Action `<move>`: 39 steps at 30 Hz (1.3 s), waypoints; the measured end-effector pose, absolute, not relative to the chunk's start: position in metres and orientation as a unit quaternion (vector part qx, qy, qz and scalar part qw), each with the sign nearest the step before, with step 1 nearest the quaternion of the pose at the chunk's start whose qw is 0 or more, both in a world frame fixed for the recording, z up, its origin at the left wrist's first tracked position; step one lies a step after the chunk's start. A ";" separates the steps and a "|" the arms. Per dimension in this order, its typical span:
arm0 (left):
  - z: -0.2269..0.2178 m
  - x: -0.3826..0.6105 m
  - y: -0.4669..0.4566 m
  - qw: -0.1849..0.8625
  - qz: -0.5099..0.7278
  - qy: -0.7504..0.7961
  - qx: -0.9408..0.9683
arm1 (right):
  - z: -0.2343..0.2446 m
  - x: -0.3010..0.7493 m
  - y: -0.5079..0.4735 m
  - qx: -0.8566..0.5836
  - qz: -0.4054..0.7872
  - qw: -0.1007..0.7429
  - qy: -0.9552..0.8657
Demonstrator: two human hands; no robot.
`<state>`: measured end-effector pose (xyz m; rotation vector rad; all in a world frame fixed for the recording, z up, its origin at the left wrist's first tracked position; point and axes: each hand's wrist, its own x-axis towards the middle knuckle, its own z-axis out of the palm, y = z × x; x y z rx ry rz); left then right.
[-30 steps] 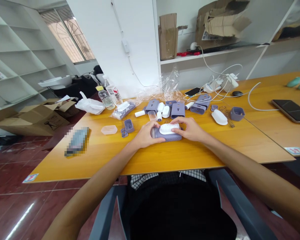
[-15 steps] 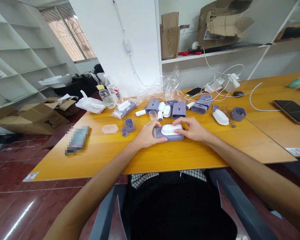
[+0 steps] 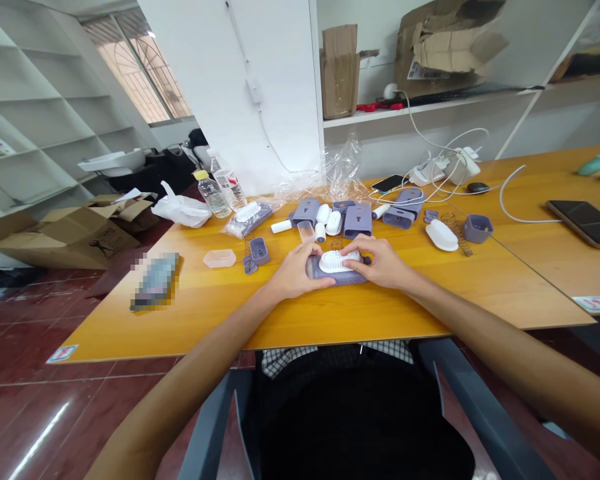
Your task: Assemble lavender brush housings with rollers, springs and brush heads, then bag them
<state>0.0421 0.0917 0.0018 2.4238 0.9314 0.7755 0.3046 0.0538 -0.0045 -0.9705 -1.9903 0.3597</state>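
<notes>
A purple-grey plastic housing (image 3: 349, 278) lies on the table in front of me, with a white ribbed oval piece (image 3: 335, 261) on top of it. My left hand (image 3: 297, 270) grips the left end of the housing between thumb and fingers. From the right, my right hand (image 3: 377, 262) pinches the white piece, thumb at its near edge and fingertips on its far side. Just beyond my hands are a purple-grey case (image 3: 358, 221), another white ribbed piece (image 3: 334, 223) and a small white cylinder (image 3: 321, 232).
On the wooden table (image 3: 180, 337), a purple cup (image 3: 260, 250) and a translucent tray (image 3: 219, 258) lie left. A white oval part (image 3: 441, 235), a spring (image 3: 464, 243) and a purple cup-shaped part (image 3: 478, 228) lie right. Bottles (image 3: 213, 193) and cables stand behind.
My right hand and the white ribbed piece have shifted slightly left along the housing. My left hand stays on the housing's left end.
</notes>
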 end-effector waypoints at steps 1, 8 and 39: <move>0.002 0.042 0.092 0.214 0.281 0.331 0.875 | -0.004 0.305 0.054 -0.395 0.144 0.432 -0.798; 0.003 0.044 0.094 0.234 0.286 0.303 0.879 | 0.006 0.327 0.061 -0.390 0.237 0.420 -0.784; -0.003 -0.025 0.048 0.046 0.114 0.442 0.889 | -0.035 0.346 0.010 -0.577 0.064 0.171 -0.796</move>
